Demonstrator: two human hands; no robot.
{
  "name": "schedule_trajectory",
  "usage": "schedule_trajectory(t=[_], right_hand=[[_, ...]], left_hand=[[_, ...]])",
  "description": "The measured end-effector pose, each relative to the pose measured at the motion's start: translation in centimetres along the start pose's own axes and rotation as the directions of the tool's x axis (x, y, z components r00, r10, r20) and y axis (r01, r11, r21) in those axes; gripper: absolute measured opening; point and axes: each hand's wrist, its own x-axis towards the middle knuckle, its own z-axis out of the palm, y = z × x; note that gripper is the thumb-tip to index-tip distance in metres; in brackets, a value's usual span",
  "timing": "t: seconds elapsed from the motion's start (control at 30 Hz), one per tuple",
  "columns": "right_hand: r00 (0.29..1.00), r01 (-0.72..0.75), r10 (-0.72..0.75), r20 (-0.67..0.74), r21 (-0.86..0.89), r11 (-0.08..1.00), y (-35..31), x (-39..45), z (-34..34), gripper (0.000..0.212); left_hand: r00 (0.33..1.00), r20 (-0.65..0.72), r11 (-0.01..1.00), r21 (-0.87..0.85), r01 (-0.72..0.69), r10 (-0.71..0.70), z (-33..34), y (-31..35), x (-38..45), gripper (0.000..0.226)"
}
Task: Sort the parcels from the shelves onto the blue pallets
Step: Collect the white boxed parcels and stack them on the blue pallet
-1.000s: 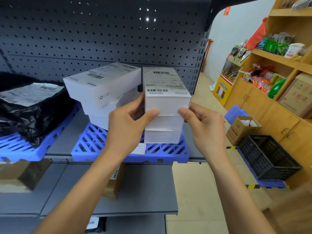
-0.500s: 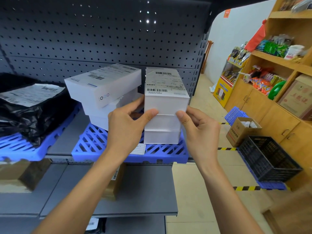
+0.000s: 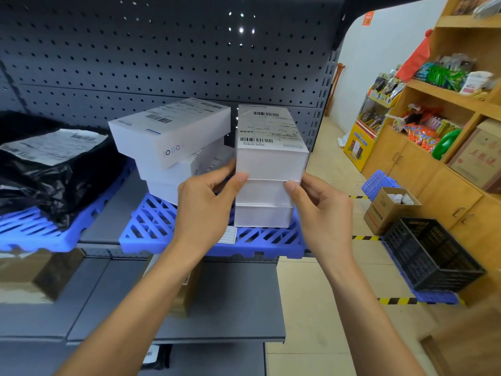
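Note:
A blue pallet [image 3: 162,232] lies on the grey shelf and carries two stacks of white labelled parcels. The right stack has three boxes, and its top parcel [image 3: 271,158] shows barcodes on its lid. My left hand [image 3: 203,210] holds the left side of that stack, thumb on the front at the seam under the top parcel. My right hand [image 3: 320,213] holds the right side, its thumb at the same seam. The left stack [image 3: 168,137] is skewed, with its top box turned at an angle.
A black bagged parcel [image 3: 54,180] lies on a second blue pallet [image 3: 27,229] at the left. Brown parcels [image 3: 27,275] sit on the lower shelf [image 3: 230,308]. To the right on the floor are a cardboard box [image 3: 385,213] and a black crate [image 3: 433,253], beside wooden cabinets [image 3: 447,185].
Both hands stay on the right stack. My right thumb has slid slightly down to the seam below the top parcel. The view has shifted a little.

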Motion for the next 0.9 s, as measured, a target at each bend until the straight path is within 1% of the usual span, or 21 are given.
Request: schedule_trajectory(t=[0.13,0.3,0.47,0.6,0.67,0.77,0.9], right_hand=[[1.000,-0.014,0.014,-0.015,0.006,1.000,0.0,-0.1,0.1,0.023],[1.000,-0.011,0.011,-0.025,0.011,1.000,-0.1,-0.2,0.2,0.022],[1.000,-0.007,0.008,-0.025,0.046,0.999,-0.1,-0.2,0.2,0.025],[0.998,-0.042,0.037,0.048,0.104,0.994,0.8,-0.5,0.0,0.039],[0.993,-0.057,0.048,0.107,0.078,0.995,1.5,-0.7,0.0,0.047],[0.985,-0.048,0.043,0.168,0.025,0.999,1.9,-1.1,0.1,0.048],[0.987,-0.035,0.035,0.157,-0.004,0.999,1.6,-1.3,0.2,0.046]], left_hand=[[1.000,0.013,1.000,0.024,0.004,-0.004,-0.2,-0.2,0.2,0.016],[0.999,0.035,0.999,0.049,-0.019,0.017,-0.3,0.2,0.2,0.019],[1.000,0.025,0.999,0.047,-0.009,0.008,-0.3,0.3,0.0,0.025],[0.998,0.058,0.998,0.063,-0.004,0.001,-0.4,0.2,-0.7,0.038],[0.997,0.082,0.994,0.110,-0.003,-0.007,-0.5,-0.1,-1.3,0.047],[0.995,0.081,0.991,0.126,0.046,-0.056,-0.5,-0.8,-1.9,0.054],[0.996,0.056,0.990,0.126,0.059,-0.066,-0.4,-1.1,-2.0,0.051]])
